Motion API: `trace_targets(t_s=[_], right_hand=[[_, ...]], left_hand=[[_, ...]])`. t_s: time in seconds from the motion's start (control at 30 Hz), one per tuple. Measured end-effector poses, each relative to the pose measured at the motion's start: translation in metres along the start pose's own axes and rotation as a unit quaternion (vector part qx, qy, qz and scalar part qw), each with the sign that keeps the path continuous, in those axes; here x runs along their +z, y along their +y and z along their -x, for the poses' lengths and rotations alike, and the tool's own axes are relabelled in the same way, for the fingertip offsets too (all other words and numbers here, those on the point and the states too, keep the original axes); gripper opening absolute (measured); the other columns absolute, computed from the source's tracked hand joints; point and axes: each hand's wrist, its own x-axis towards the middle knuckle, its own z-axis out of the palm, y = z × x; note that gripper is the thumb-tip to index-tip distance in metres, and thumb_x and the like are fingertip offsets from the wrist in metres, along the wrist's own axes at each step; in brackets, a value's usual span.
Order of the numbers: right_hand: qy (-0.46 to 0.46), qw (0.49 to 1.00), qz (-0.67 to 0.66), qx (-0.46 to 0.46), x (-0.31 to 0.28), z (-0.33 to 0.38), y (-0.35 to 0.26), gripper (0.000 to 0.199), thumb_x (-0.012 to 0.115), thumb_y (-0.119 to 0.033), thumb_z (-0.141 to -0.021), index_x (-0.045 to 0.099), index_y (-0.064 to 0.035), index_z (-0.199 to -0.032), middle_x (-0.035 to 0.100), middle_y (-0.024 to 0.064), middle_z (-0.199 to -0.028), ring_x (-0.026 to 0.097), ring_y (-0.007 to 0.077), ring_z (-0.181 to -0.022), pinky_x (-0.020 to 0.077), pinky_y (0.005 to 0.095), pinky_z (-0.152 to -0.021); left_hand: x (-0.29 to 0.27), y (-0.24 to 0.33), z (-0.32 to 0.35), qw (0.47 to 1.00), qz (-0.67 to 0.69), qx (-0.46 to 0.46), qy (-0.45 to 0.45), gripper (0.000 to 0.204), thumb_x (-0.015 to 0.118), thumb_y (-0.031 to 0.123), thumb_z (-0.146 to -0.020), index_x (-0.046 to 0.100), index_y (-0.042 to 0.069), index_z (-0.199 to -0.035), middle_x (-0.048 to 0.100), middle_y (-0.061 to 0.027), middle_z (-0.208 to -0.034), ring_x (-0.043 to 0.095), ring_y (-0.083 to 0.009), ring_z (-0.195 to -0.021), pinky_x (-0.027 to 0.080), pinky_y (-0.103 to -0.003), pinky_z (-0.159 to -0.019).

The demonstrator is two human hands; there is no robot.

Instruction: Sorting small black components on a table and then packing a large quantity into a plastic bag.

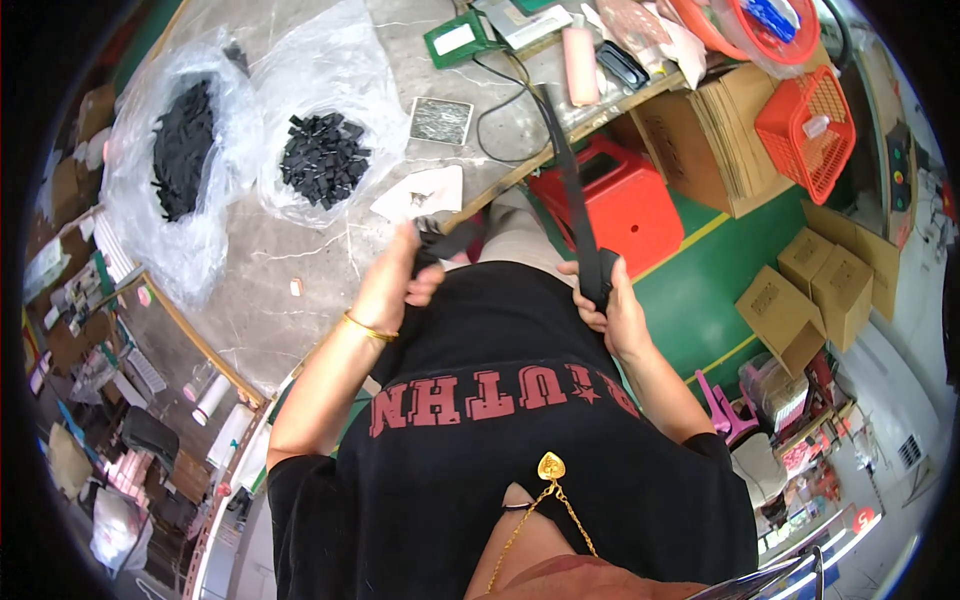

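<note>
Both hands work in front of my body, near the table edge. My left hand (pixel 398 275) is closed on a dark piece of black webbing (pixel 458 240), slightly blurred; a ridged black part, perhaps a buckle, shows by its fingertips. My right hand (pixel 618 312) grips a folded bundle of black strap (pixel 600 272). From that bundle a long black strap (pixel 565 165) runs up past the red stool to the table edge. Beyond my left hand, a crumpled white paper (pixel 425 193) lies on the grey table (pixel 260 290).
Two clear plastic bags hold small black plastic parts (pixel 325 160) and longer black pieces (pixel 185 150). A box of thin metal pins (pixel 440 120) and a green-framed device (pixel 458 38) lie farther back. Right of me stand a red stool (pixel 630 215), cardboard boxes (pixel 715 135) and a red basket (pixel 815 130).
</note>
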Motion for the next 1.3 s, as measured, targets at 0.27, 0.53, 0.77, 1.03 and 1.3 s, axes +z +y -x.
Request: trace_targets(t_s=[0.27,0.53,0.77,1.03,1.3], right_hand=[[0.119,0.873,0.466,-0.085,0.013,-0.004,0.013,0.042,0.043,-0.037,-0.087,0.050,-0.0031,-0.111,0.058,0.0208,-0.094,0.057,0.0318,-0.088,0.0445,0.0342,-0.073],[0.065,0.852,0.498,-0.150,0.020,-0.006,0.007,0.040,0.046,-0.030,-0.087,0.045,-0.0090,-0.121,0.055,0.0207,-0.098,0.052,0.0373,-0.095,0.0428,0.0386,-0.078],[0.104,0.931,0.312,-0.159,0.023,-0.004,0.012,0.021,0.058,-0.016,-0.083,0.052,-0.0035,-0.099,0.057,0.0038,-0.075,0.052,0.0087,-0.069,0.0411,0.0220,-0.064],[0.102,0.964,0.202,-0.141,0.026,-0.013,0.003,0.014,0.059,-0.014,-0.082,0.056,-0.0012,-0.086,0.054,-0.0029,-0.075,0.046,0.0038,-0.067,0.0376,0.0177,-0.061],[0.188,0.965,0.022,-0.179,0.015,-0.017,-0.008,0.014,0.054,-0.021,-0.086,0.057,-0.0075,-0.082,0.048,-0.0059,-0.062,0.035,0.0012,-0.045,0.0265,0.0166,-0.040]], left_hand=[[-0.060,0.011,0.034,0.865,0.043,0.360,0.347,0.038,0.045,0.036,-0.089,0.057,0.001,-0.094,0.050,0.0006,-0.062,0.043,-0.0062,-0.052,0.033,-0.019,-0.047],[0.029,-0.003,0.000,0.824,-0.480,0.300,0.034,0.041,0.072,0.021,-0.066,0.060,0.000,-0.098,0.061,-0.0170,-0.095,0.058,-0.0256,-0.090,0.044,-0.030,-0.078],[0.024,0.000,0.004,0.808,-0.494,0.321,-0.019,0.039,0.072,0.023,-0.066,0.060,0.000,-0.095,0.061,-0.0180,-0.090,0.058,-0.0298,-0.086,0.044,-0.034,-0.077],[0.011,0.019,0.001,0.950,-0.263,0.133,-0.099,0.040,0.042,0.033,-0.091,0.058,-0.003,-0.085,0.062,-0.0080,-0.074,0.056,-0.0124,-0.066,0.044,-0.025,-0.062],[-0.007,0.024,-0.004,0.991,0.026,0.029,-0.130,0.026,0.054,0.027,-0.084,0.057,0.003,-0.076,0.055,-0.0015,-0.058,0.048,-0.0078,-0.041,0.034,-0.019,-0.035]])
